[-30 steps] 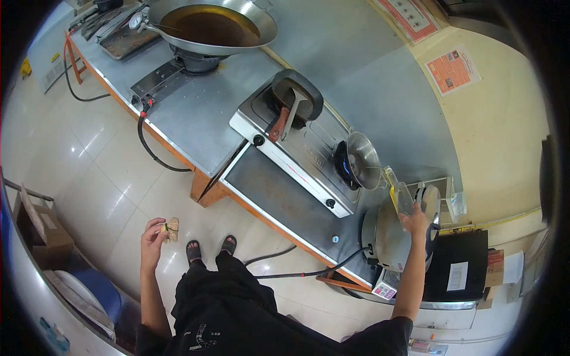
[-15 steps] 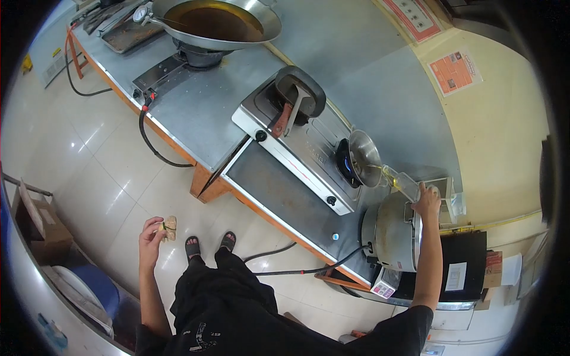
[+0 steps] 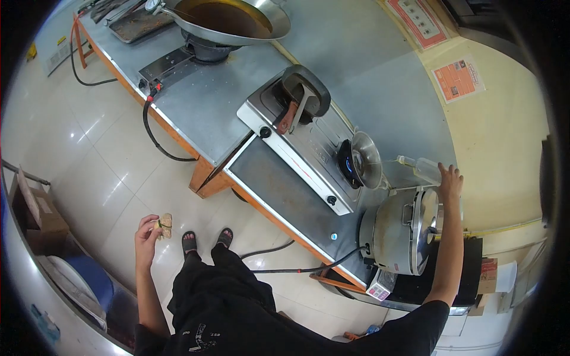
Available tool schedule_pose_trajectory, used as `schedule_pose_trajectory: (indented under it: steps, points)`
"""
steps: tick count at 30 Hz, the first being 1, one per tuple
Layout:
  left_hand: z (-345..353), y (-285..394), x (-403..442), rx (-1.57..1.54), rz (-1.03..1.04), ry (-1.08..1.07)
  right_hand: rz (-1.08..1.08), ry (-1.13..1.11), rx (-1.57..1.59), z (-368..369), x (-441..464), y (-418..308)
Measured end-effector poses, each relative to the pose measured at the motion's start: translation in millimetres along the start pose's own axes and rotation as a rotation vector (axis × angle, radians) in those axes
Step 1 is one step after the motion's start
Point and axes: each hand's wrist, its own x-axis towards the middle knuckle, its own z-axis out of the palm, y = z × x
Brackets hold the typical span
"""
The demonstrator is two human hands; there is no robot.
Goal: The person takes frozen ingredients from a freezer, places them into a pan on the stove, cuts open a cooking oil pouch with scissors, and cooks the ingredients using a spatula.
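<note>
My left hand (image 3: 145, 237) pinches a small pale-brown food bundle (image 3: 165, 226) with a dark green band round it, held in the air left of my feet. At the right, my right hand (image 3: 451, 183) grips a clear squeeze bottle (image 3: 427, 171) with a little yellow liquid near its nozzle. The bottle lies nearly level, nozzle toward a steel frying pan (image 3: 371, 155). A thin streak runs between nozzle and pan. The pan sits on a lit burner of the silver gas stove (image 3: 312, 148), blue flame showing at its side.
A dark square pan (image 3: 309, 83) with a wooden-handled utensil rests on the stove's other burner. Farther left, a large wok (image 3: 228, 21) of brown oil stands on a single burner (image 3: 169, 68). A big metal pot (image 3: 395, 231) stands beneath my right arm. Black hoses (image 3: 151, 133) hang off the counter.
My right hand and the bottle have moved right and up, away from the pan; the thick yellow pour has thinned to a streak. My left hand still holds the bundle, slightly shifted.
</note>
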Motion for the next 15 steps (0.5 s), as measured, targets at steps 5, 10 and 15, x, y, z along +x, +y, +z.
schedule_pose_trajectory:
  steps: [5,10,15]
  points:
    - [0,1,-3,0.021,0.009,0.023,0.010,0.052,-0.042,-13,15,26]
    - [2,-2,-1,0.011,0.016,0.019,0.010,0.104,-0.116,-32,20,47]
    - [4,-4,-2,-0.005,0.006,0.007,-0.024,0.141,-0.170,-42,23,59]
